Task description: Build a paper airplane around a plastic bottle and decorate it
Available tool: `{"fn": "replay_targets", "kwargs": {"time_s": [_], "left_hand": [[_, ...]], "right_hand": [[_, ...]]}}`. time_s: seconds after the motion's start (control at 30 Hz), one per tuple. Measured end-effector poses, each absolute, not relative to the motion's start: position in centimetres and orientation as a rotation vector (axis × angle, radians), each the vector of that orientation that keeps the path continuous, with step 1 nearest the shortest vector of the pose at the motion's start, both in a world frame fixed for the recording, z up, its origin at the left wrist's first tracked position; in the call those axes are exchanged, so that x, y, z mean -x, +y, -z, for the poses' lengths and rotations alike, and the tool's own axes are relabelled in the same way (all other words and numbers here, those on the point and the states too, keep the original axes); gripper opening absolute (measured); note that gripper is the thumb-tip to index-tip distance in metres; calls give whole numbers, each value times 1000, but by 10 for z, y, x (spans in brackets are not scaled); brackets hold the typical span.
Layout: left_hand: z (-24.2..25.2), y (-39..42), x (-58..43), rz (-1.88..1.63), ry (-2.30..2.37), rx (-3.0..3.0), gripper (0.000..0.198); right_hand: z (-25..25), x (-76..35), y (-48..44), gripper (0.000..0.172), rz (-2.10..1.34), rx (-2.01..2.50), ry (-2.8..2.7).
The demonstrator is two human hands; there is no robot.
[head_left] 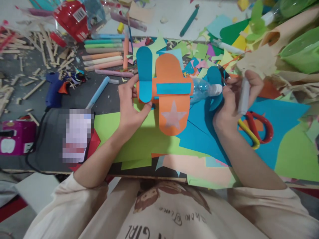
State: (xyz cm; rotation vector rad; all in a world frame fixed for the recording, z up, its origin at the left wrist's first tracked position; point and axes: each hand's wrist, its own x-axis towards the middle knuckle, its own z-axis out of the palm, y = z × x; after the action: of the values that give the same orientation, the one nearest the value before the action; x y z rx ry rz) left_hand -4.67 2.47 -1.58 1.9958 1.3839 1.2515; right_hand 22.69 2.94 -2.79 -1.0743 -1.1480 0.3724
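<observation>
A paper plane (171,99) built on a clear plastic bottle (203,90) is held above the table: orange wings with a pale star, a blue band, a blue propeller blade at its left end. My left hand (129,106) is closed on the plane's left end, just under the blue blade. My right hand (233,98) is closed at the bottle's capped end by the blue tail piece, and it also grips a grey stick-like tool (243,96).
Blue, green and orange paper sheets (279,116) cover the table. Red-and-yellow scissors (259,129) lie right of my right wrist. A blue glue gun (53,89), pastel sticks (104,59), wooden sticks (45,46), and a green tub (302,51) surround the area.
</observation>
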Motion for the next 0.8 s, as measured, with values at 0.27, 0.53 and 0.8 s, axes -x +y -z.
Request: {"fn": "replay_targets", "kwargs": {"time_s": [0.27,0.53,0.8], "left_hand": [[25,28,51,-1229,1414,-1929,65],[23,30,51,-1187,1288,-1991,60],[26,33,55,-1175,1285,-2069,61]], "right_hand": [[34,-231,33,42,-385,1095,-1169],[36,-231,35,41,-362,1142,-1101],[37,-231,37,41,-322,1089,-1138]]}}
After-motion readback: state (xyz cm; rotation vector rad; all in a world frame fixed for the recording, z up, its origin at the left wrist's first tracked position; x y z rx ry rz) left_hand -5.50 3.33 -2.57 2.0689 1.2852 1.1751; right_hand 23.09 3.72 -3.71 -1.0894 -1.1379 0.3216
